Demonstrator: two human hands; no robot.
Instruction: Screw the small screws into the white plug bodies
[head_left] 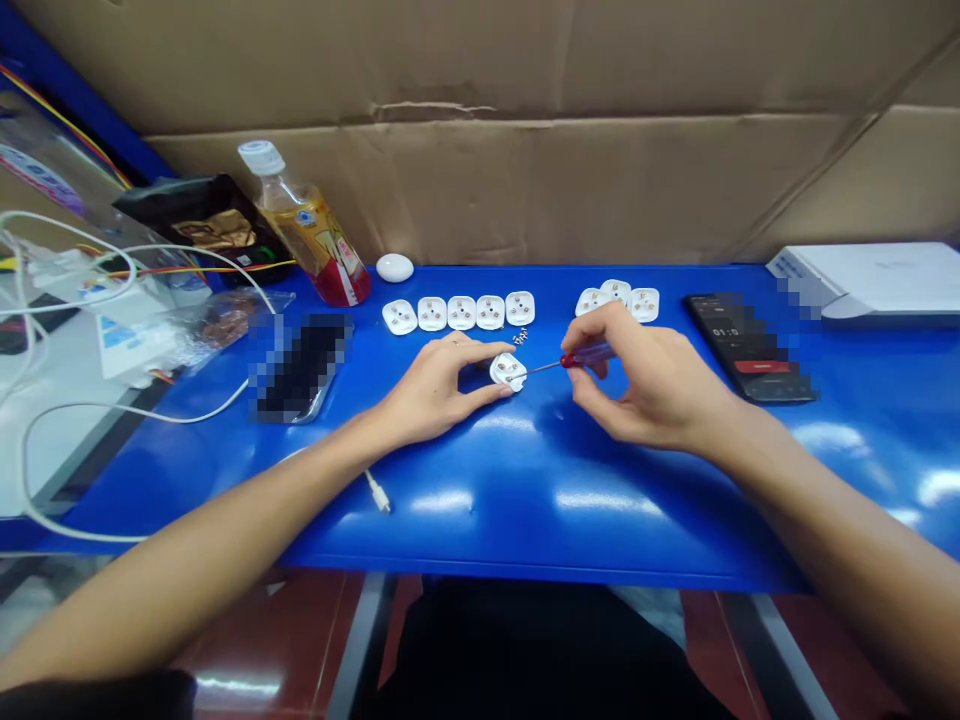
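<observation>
My left hand (442,388) holds a small white plastic piece (498,372) between thumb and index finger on the blue table. In my right hand (649,380) is a screwdriver (592,354) with a red and clear handle, gripped by the fingertips. Its thin shaft points left, and the tip meets the metal part in the white piece. Small screws (520,337) lie just behind that piece. Behind my left hand stands a row of several similar white pieces (461,313). Another group of three white pieces (645,304) sits behind my right hand.
On the blue table (480,540) are a dark phone (300,368) at left, a phone showing a timer (750,350) and a white box (885,275) at right. A bottle (315,235), white oval object (394,267), pouch (214,225) and white cable (379,493) are also there. Cardboard (562,190) stands behind.
</observation>
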